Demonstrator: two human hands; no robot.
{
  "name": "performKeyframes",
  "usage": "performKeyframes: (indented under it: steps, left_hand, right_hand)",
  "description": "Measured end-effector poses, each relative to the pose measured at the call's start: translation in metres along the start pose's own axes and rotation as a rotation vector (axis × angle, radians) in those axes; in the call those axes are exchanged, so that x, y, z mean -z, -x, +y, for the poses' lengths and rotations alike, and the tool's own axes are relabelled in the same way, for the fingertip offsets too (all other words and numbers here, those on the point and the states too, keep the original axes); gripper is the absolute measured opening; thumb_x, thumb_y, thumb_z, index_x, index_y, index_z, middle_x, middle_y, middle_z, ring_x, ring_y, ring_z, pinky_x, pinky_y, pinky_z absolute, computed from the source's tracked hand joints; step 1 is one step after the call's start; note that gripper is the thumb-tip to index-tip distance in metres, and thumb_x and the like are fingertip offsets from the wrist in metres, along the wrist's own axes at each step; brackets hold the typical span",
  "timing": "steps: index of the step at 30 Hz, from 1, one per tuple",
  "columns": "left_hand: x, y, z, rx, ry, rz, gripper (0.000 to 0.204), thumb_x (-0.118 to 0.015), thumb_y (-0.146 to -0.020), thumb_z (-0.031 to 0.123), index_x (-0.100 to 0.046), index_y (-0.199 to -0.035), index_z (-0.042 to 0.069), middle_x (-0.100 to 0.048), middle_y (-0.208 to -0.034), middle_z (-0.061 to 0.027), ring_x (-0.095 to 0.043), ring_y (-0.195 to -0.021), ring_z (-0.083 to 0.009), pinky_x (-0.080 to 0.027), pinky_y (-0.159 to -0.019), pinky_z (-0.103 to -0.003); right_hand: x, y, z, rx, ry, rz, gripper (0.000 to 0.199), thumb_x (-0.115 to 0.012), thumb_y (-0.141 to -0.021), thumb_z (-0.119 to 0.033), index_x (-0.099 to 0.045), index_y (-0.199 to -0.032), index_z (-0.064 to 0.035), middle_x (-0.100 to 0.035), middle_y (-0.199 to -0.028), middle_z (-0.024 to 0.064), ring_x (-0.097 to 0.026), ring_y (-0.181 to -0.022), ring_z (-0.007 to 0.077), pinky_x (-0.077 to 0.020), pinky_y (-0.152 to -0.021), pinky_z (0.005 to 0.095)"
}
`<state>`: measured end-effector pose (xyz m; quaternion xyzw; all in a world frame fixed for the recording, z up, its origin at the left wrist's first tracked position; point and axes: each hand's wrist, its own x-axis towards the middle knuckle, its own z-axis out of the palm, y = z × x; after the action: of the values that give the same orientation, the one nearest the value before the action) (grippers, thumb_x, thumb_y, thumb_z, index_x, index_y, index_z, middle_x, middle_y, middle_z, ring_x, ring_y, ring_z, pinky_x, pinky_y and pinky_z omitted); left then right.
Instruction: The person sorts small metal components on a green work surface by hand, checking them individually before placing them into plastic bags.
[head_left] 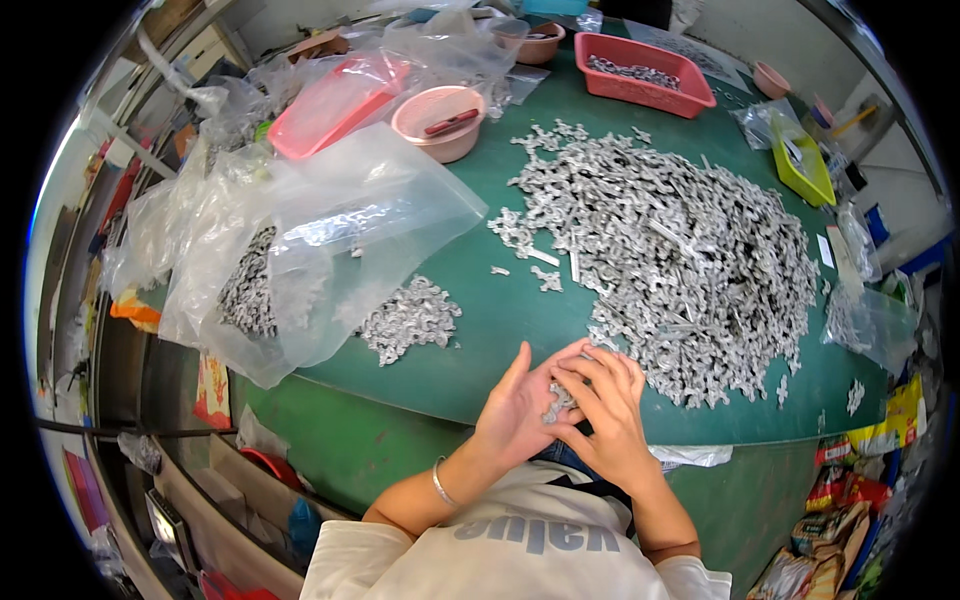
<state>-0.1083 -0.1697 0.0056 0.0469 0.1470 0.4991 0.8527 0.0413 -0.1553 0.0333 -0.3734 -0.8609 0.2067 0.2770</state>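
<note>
My left hand [520,405] lies palm up at the near edge of the green table, thumb stretched out, with several small silver metal parts [560,402] in its palm. Over that palm bends my right hand [610,415], its fingers curled down onto the parts; what lies between its fingertips is too small to make out. Just beyond both hands spreads a large heap of the same silver metal parts [680,270]. A smaller pile of these parts [410,320] sits to the left, beside the mouth of a clear plastic bag [370,220] holding more.
A pink basin [640,88] with metal pieces stands at the back. At back left are a round pink bowl [440,148] with a red-handled tool [452,122] and a pink tray [335,108]. A yellow-green basket [803,165] is at the right, above colourful packets [850,490].
</note>
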Motion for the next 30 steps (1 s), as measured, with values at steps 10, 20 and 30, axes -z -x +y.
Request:
performKeyframes:
  steps: [10,20,30]
  left_hand:
    - [-0.022,-0.016,-0.053,0.310,-0.417,-0.149,0.061,-0.042,-0.095,0.037,-0.023,-0.139,-0.001,-0.037,-0.135,-0.0227,-0.040,-0.124,-0.0320,-0.032,-0.103,-0.043]
    - [0.000,-0.013,-0.053,-0.262,-1.064,0.197,0.027,-0.052,-0.090,0.008,-0.052,-0.113,-0.007,-0.061,-0.101,-0.0157,-0.061,-0.089,-0.0191,-0.048,-0.079,-0.028]
    - [0.027,0.014,-0.043,-0.695,-1.278,0.553,0.017,-0.051,-0.091,0.004,-0.057,-0.105,-0.004,-0.061,-0.088,-0.0080,-0.058,-0.076,-0.0121,-0.048,-0.070,-0.024]
  right_hand:
    - [0.000,0.089,0.041,0.004,-0.160,0.773,0.026,-0.070,-0.070,0.003,-0.050,-0.086,-0.0026,-0.061,-0.076,0.0125,-0.059,-0.070,0.0240,-0.0454,-0.073,0.0394]
    - [-0.103,0.313,0.197,-1.383,-0.553,1.256,0.011,-0.046,-0.093,-0.010,-0.047,-0.103,-0.0052,-0.050,-0.075,0.0034,-0.047,-0.056,0.0103,-0.0409,-0.048,0.0244]
    - [-0.201,0.337,0.407,-1.415,-0.888,1.329,0.023,-0.049,-0.079,-0.001,-0.054,-0.101,0.0067,-0.061,-0.073,0.0116,-0.057,-0.053,0.0191,-0.0440,-0.043,0.0300]
